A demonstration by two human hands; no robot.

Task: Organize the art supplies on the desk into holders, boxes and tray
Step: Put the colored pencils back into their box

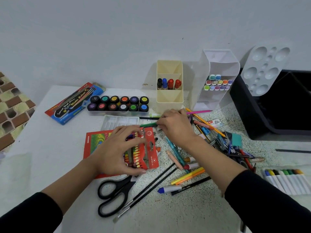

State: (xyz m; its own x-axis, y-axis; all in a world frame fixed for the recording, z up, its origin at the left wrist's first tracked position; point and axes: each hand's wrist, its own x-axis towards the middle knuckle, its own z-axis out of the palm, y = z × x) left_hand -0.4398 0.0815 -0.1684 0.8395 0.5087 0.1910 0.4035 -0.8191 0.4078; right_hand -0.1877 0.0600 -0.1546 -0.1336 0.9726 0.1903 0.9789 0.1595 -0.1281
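Head view: we look down on a white speckled desk point(168, 216) strewn with art supplies.
Left hand point(116, 148): we see it gripping a flat red cardboard crayon pack point(149, 148), fingers curled over the far side and thumb pressed on the near edge; the pack lies on the desk in front of us, coloured crayon tips showing.
Right hand point(175, 130): its fingers are bunched together, pinching one end of a green pencil point(148, 124); the pencil lies just beyond the crayon pack, near a shallow white plastic tray point(121, 121).
Holders: at the back stands a cream plastic holder point(170, 100) with four capped markers point(169, 84) in its middle compartment; just to its right a tilted translucent white holder point(218, 64) carries rows of pastel-capped markers point(217, 83).
Paints: a clear case of twelve black-lidded paint jars point(117, 104) sits left of the cream holder, a blue and red watercolour box point(72, 105) further left.
Loose pile: a heap of pens and pencils point(227, 142) lies right of the right hand; we cannot tell each one apart.
Near edge: black-handled scissors point(114, 195) lie beside two thin black paintbrushes point(151, 184).
Far right: a black bin point(277, 115) holds a leaning white round-welled palette point(265, 68); a row of white-bodied markers point(286, 180) lies nearer us.
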